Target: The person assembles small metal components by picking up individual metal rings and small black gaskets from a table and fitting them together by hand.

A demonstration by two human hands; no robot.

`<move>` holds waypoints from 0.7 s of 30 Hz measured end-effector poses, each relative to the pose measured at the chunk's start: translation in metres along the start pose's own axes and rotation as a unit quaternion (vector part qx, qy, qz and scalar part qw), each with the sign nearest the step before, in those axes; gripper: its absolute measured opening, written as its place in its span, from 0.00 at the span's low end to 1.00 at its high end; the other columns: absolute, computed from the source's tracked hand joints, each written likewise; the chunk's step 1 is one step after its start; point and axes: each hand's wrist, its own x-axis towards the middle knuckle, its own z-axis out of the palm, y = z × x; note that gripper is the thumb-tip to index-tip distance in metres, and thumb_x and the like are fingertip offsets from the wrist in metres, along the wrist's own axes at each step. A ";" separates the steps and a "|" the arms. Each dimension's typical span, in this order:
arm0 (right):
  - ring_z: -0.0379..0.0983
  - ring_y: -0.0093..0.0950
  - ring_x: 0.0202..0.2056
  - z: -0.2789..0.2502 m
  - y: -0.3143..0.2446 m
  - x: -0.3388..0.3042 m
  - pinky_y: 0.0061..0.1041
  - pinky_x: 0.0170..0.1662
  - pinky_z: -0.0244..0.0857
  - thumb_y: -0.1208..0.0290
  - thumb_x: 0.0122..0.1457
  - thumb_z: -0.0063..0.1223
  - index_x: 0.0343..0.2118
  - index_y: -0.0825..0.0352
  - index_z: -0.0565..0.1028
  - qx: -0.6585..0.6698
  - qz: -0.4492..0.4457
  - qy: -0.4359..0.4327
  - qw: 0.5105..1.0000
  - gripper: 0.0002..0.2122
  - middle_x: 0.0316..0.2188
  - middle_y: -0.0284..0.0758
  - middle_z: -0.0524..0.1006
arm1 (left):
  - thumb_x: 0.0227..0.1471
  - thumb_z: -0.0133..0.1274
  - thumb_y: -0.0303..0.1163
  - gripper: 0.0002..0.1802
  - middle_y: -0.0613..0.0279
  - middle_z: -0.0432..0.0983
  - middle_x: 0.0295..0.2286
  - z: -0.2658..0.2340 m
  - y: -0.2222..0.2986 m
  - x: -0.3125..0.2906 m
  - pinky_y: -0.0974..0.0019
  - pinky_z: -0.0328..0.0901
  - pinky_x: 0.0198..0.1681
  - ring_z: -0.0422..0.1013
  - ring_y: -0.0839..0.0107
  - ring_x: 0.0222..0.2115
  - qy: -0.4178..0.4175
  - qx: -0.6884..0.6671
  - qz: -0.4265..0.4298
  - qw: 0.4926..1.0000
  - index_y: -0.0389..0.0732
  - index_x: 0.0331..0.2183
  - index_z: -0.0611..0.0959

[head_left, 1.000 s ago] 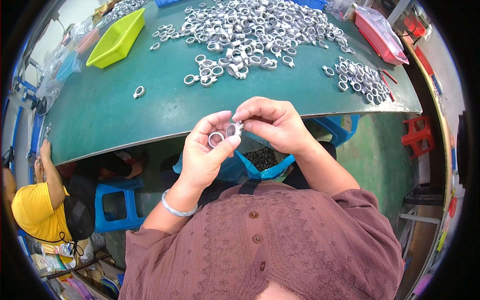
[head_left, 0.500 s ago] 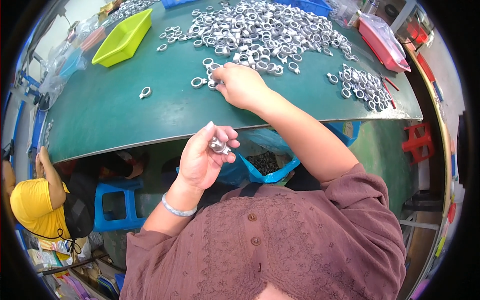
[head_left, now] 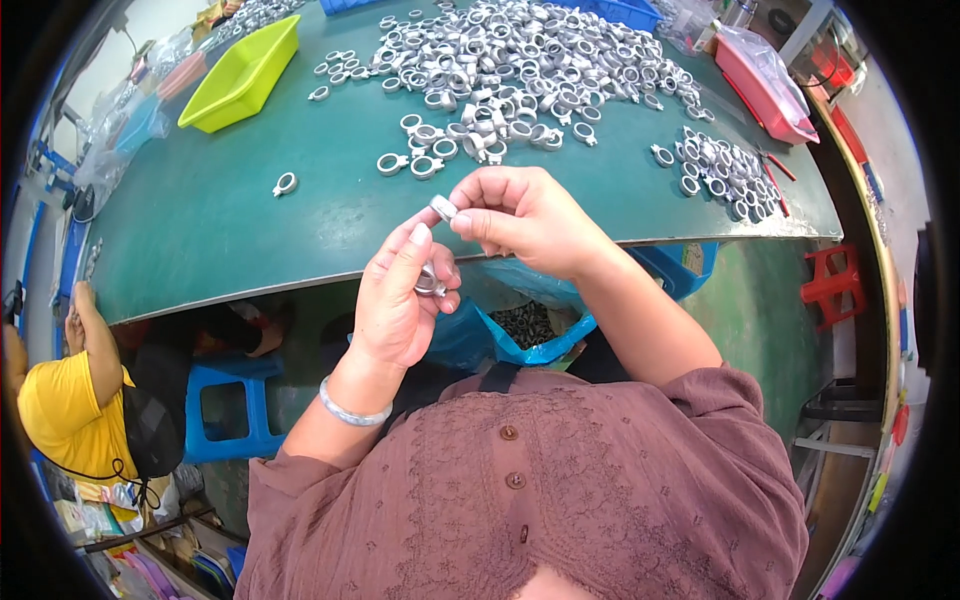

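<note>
Silver-grey metal rings with a small side lug lie in a large pile (head_left: 530,65) across the far part of the green table (head_left: 240,235). My left hand (head_left: 390,315) is curled, palm up, in front of the table edge, with at least one metal ring (head_left: 430,282) in its fingers. Between thumb and forefinger my right hand (head_left: 535,220) pinches another ring (head_left: 443,207), right by the left fingertips. A few loose rings (head_left: 425,166) lie just beyond my hands. One single ring (head_left: 285,184) sits apart on the left.
A smaller ring heap (head_left: 715,170) lies at right beside a red-handled tool (head_left: 778,166). A yellow-green tray (head_left: 240,85) and a pink-red tray (head_left: 765,95) flank the pile. Below the edge hangs a blue bag (head_left: 540,355) with dark pieces. A person in yellow (head_left: 75,405) is at left near a blue stool (head_left: 232,410).
My right hand has drawn back from the loose rings toward me, bringing one ring to my left fingertips. The left hand keeps its hold, slightly shifted left.
</note>
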 end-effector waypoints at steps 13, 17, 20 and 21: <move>0.66 0.14 0.22 0.001 0.005 -0.025 0.13 0.24 0.59 0.69 0.53 0.51 0.31 0.68 0.72 0.044 0.011 -0.018 0.999 0.08 0.24 0.28 0.74 | 0.53 0.46 0.37 0.11 0.66 0.70 0.22 -0.001 -0.010 0.001 0.76 0.61 0.20 0.66 0.79 0.21 -0.020 0.006 0.027 0.999 0.39 0.32 0.75; 0.67 0.15 0.21 0.000 0.005 -0.027 0.13 0.23 0.60 0.71 0.53 0.50 0.32 0.69 0.72 0.082 0.021 -0.014 0.996 0.08 0.23 0.29 0.73 | 0.52 0.46 0.37 0.11 0.65 0.71 0.22 -0.001 -0.010 0.000 0.76 0.61 0.20 0.66 0.79 0.21 -0.016 0.002 0.029 0.999 0.39 0.32 0.76; 0.67 0.15 0.21 -0.001 0.007 -0.029 0.13 0.23 0.60 0.70 0.54 0.48 0.32 0.69 0.72 0.101 0.027 -0.001 0.995 0.08 0.22 0.29 0.73 | 0.53 0.46 0.37 0.11 0.65 0.71 0.22 0.001 -0.008 -0.002 0.76 0.61 0.20 0.66 0.78 0.21 -0.019 0.004 0.020 1.000 0.39 0.31 0.75; 0.67 0.15 0.21 -0.001 0.008 -0.029 0.13 0.23 0.60 0.70 0.54 0.48 0.32 0.69 0.72 0.101 0.027 -0.001 0.995 0.08 0.22 0.29 0.73 | 0.53 0.46 0.37 0.11 0.64 0.71 0.22 0.002 -0.007 -0.002 0.76 0.61 0.19 0.67 0.78 0.21 -0.026 -0.009 0.014 1.000 0.39 0.31 0.75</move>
